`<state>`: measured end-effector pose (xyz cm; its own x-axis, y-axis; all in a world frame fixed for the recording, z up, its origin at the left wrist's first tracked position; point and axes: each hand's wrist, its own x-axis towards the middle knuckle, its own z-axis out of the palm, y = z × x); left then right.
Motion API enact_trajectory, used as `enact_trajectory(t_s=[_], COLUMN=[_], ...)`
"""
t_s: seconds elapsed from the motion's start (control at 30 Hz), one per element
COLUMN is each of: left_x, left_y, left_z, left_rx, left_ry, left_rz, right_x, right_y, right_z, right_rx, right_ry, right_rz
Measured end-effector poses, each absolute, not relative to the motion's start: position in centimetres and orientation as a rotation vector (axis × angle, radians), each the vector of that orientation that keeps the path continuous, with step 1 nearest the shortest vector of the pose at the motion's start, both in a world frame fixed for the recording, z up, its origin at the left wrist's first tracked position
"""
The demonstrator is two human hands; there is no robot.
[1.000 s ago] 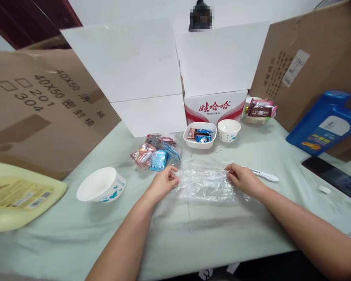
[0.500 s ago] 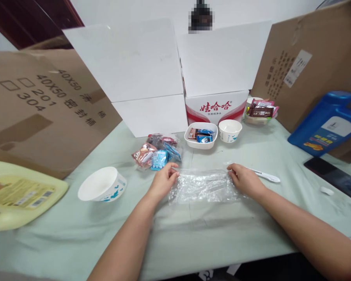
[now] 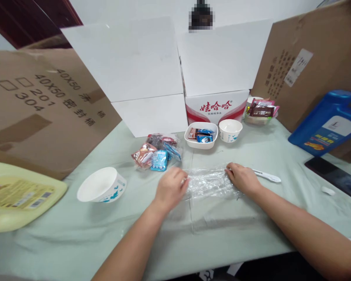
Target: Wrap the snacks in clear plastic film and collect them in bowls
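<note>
A clear, crinkled plastic bag [image 3: 207,184] lies stretched low over the table between my two hands. My left hand [image 3: 172,186] is closed on its left end, fingers curled inward. At the bag's right end, my right hand [image 3: 242,177] pinches the plastic near the upper corner. Just beyond my right hand lies a white utility knife [image 3: 267,176], partly hidden by it. A clear bag of wrapped snacks [image 3: 158,154], with brown, red and blue packets, rests beyond my left hand.
A white bowl [image 3: 98,185] stands left. Behind are a tray [image 3: 201,145] of packets, a smaller bowl [image 3: 230,132] and a snack-filled container [image 3: 260,117]. A blue bottle [image 3: 327,125] and phone [image 3: 336,177] lie right; a yellow jug [image 3: 23,199] lies left. Cardboard boxes [image 3: 55,101] surround the table.
My left hand has moved right and slightly nearer, its fingers curling in around the bag's end. The visible span of plastic is shorter. My right hand has barely shifted.
</note>
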<state>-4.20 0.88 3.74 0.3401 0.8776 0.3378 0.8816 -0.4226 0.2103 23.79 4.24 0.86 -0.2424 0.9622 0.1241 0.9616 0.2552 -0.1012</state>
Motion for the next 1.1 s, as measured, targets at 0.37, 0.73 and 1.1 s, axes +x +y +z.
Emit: enact_trajectory(t_s=[0.37,0.73,1.1], left_x=[-2.1,-6.1,-6.2], left_y=[0.1,1.6,0.2], left_z=[1.9,3.3,6.2], left_rx=[-3.006,-2.776,-3.167], left_ry=[-1.589,-1.917,-1.646], left_rz=[0.032,0.048,0.097], right_x=[25.8,25.4,27.3], right_y=[4.8,3.2,3.2], right_z=[2.8,1.2,4.7], right_rx=[-1.706,-1.271,-0.905], right_ry=[-2.110,-2.751,-2.848], right_rz=[-0.089,0.292,0.505])
